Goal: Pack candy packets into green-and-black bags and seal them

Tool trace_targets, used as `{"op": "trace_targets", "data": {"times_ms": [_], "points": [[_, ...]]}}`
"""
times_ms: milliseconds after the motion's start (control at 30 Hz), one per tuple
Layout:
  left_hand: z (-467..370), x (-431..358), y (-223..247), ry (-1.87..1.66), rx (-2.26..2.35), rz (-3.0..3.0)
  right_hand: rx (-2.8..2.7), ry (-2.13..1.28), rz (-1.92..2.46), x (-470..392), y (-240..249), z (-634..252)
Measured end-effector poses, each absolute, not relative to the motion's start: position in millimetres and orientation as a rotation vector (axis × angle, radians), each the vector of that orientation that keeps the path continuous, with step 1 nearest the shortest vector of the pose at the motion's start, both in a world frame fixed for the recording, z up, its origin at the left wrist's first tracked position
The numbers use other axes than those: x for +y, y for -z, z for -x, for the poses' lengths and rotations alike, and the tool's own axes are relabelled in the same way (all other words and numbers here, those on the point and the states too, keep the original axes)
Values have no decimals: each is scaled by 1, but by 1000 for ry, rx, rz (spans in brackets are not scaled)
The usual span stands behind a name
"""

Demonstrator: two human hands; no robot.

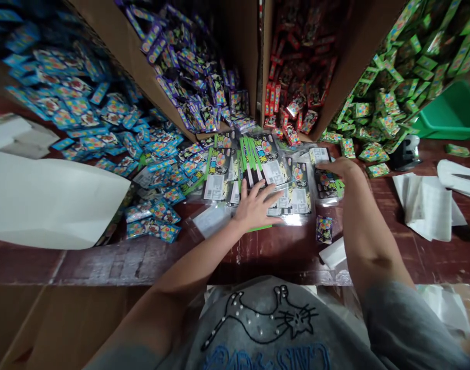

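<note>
My left hand (256, 206) lies with fingers spread on a pile of clear plastic pouches (272, 174) with black, green and white printed labels. At the right side of the pile, my right hand (341, 168) reaches over a separate pouch (324, 182) with a dark label. One finger stretches left across that pouch; the other fingers are partly hidden. Below it, a small purple and black packet (324, 229) lies on the dark red table (281, 257). A pale sheet (212, 220) in clear plastic lies left of my left wrist.
Blue packets (115, 113) are heaped at left. Cardboard boxes behind hold purple packets (204, 77) and red packets (292, 97). Green packets (389, 110) spill at right, near a green bin (451, 113), a black object (408, 154) and folded white papers (428, 205).
</note>
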State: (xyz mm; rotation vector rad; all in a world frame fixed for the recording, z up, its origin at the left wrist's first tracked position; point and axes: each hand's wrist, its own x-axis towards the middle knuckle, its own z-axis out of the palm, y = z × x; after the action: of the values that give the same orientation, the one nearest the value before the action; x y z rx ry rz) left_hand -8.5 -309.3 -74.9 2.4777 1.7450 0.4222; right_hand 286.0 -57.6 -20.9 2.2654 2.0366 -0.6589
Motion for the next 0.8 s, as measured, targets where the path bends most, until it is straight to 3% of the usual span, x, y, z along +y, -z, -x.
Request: {"op": "trace_targets", "data": {"times_ms": [300, 533, 667, 800], "points": [[11, -276, 77, -533, 1681, -2498, 1828, 1103, -2411, -59, 11, -275], [12, -276, 75, -519, 1671, -2510, 1838, 1533, -2227, -93, 1, -276], [14, -277, 76, -517, 1674, -2519, 2023, 1379, -2144, -108, -24, -273], [15, -275, 78, -525, 1689, -2524, 2177, 894, -2183, -104, -73, -297]]}}
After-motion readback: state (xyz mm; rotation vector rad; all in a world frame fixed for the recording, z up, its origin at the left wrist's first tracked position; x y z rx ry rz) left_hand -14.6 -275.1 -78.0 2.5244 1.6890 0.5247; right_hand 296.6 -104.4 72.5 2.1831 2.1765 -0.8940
